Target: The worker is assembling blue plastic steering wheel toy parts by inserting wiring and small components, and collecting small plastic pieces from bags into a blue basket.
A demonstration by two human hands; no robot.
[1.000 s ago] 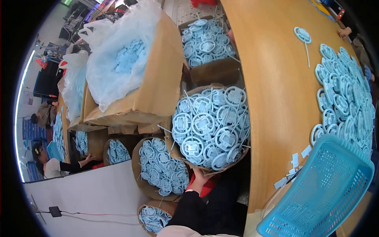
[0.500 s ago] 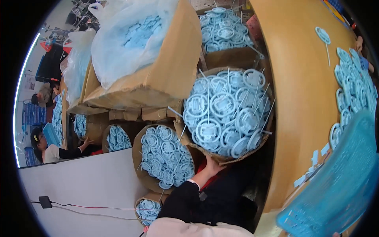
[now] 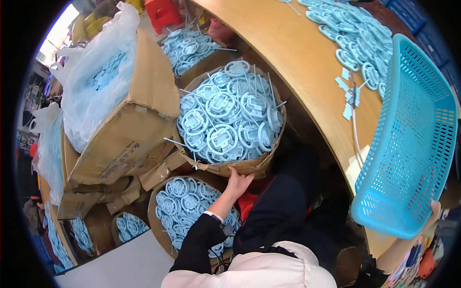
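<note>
My left hand (image 3: 237, 183) rests on the near rim of a round cardboard tub (image 3: 230, 166) heaped with light blue plastic ring-shaped parts (image 3: 225, 117) on thin stems. My right hand (image 3: 433, 211) shows only its fingertips at the lower right, where it grips the near edge of an empty light blue plastic mesh basket (image 3: 408, 139). The basket is tilted up and hangs over the edge of the wooden table (image 3: 307, 62).
More blue ring parts (image 3: 357, 38) lie piled on the far table, with small white scraps (image 3: 348, 96) beside them. Two further tubs of parts (image 3: 187, 201) (image 3: 192, 48) stand around. A brown carton (image 3: 129, 129) with a clear bag of parts (image 3: 96, 81) sits at left.
The view has swung right and closer. The blue basket has been lifted from lying on the table to a tilted position over its edge. My left hand stays on the tub's rim.
</note>
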